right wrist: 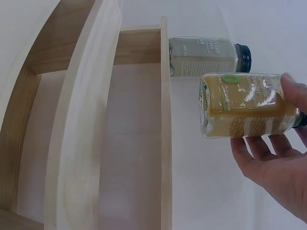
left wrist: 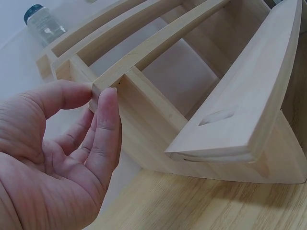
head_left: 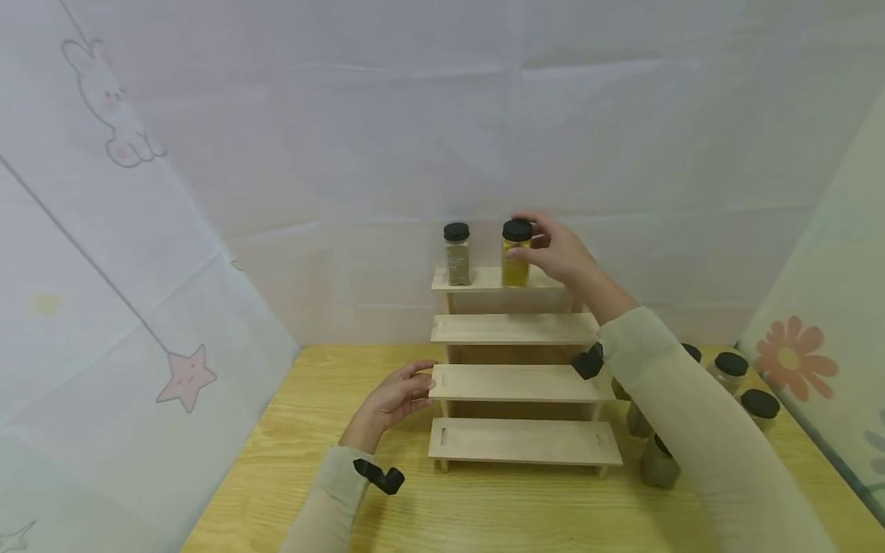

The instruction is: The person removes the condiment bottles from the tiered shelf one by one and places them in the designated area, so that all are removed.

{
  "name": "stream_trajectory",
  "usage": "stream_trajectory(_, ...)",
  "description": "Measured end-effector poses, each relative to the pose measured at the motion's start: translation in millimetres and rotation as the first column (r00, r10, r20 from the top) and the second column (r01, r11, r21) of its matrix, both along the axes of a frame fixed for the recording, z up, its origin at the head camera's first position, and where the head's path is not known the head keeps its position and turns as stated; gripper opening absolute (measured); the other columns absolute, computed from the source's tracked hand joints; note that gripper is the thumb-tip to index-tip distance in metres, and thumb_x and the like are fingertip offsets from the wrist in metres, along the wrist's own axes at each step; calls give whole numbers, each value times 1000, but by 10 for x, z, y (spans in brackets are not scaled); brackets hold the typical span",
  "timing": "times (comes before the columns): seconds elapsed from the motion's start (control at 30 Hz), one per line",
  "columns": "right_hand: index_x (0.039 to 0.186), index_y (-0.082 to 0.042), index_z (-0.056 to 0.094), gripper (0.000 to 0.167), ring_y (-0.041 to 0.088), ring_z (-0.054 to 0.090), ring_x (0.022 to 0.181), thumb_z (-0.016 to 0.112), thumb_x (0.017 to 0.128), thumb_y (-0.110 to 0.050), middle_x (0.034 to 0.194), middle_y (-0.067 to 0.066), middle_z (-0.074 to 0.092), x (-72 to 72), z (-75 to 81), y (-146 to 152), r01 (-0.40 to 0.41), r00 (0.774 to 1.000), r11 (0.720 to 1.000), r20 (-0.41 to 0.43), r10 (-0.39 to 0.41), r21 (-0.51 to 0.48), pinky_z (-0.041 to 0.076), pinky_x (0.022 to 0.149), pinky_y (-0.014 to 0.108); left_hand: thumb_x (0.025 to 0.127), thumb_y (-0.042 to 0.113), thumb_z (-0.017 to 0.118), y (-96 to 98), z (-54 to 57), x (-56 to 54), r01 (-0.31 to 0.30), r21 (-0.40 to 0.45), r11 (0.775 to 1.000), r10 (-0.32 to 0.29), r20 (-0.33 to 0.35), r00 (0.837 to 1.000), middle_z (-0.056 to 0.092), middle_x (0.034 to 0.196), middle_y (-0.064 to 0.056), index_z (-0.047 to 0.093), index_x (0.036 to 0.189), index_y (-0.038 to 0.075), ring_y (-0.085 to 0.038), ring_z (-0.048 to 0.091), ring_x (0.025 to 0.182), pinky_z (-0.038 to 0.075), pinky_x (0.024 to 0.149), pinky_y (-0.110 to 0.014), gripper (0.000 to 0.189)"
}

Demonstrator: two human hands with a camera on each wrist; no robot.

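A four-tier wooden spice rack [head_left: 515, 382] stands on the table. My right hand [head_left: 561, 250] grips a glass spice jar of yellow powder [right wrist: 249, 106] with a black lid, thumb on one side and fingers on the other. In the right wrist view a gap shows between the jar's base and the top tier [right wrist: 166, 143]. Left of it, a jar of grey-green powder [head_left: 459, 261] stands upright on that tier. My left hand [left wrist: 67, 143] pinches the left end of the second tier from the bottom between thumb and fingers.
Several black-lidded jars [head_left: 759, 405] stand on the wooden table [head_left: 332, 430] right of the rack, partly behind my right sleeve. A pale cloth wall [head_left: 359, 192] rises close behind the rack, and printed cloth hangs at both sides.
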State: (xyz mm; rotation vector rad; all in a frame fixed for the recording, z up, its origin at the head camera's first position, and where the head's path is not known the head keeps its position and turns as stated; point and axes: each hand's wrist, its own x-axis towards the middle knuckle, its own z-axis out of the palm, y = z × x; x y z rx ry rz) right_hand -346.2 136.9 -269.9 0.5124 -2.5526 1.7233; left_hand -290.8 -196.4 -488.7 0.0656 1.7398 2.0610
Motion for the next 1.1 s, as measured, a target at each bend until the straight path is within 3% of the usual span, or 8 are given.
stream_trajectory(0.3, 152, -21, 44, 67, 33, 53, 121, 76, 93, -20, 139, 9, 52, 232, 23, 146, -18, 1000, 1000, -2, 18, -17, 43, 104, 56, 100, 5, 62, -22, 26, 8, 1, -2, 1000, -1, 1, 1000, 55, 109, -4, 30, 157, 4, -11, 59, 80, 60, 76, -25, 66)
stream_trajectory(0.7, 150, -26, 46, 65, 29, 54, 127, 76, 93, -26, 137, 8, 53, 536, -26, 411, -29, 998, 999, -55, 31, 31, 45, 103, 53, 99, 7, 64, -10, 31, 16, -1, 2, 1000, 1, 2, 1000, 57, 112, -4, 33, 157, 6, -10, 61, 81, 60, 77, -26, 66)
stream_trajectory(1.1, 150, -22, 45, 63, 27, 55, 127, 74, 94, -21, 135, 9, 55, 705, -100, 660, -6, 997, 997, -82, 12, 73, 50, 96, 38, 100, 4, 61, 5, 41, 1, 10, 18, 1000, -11, 2, 1000, 56, 108, -3, 30, 158, 5, -10, 60, 79, 60, 74, -24, 65)
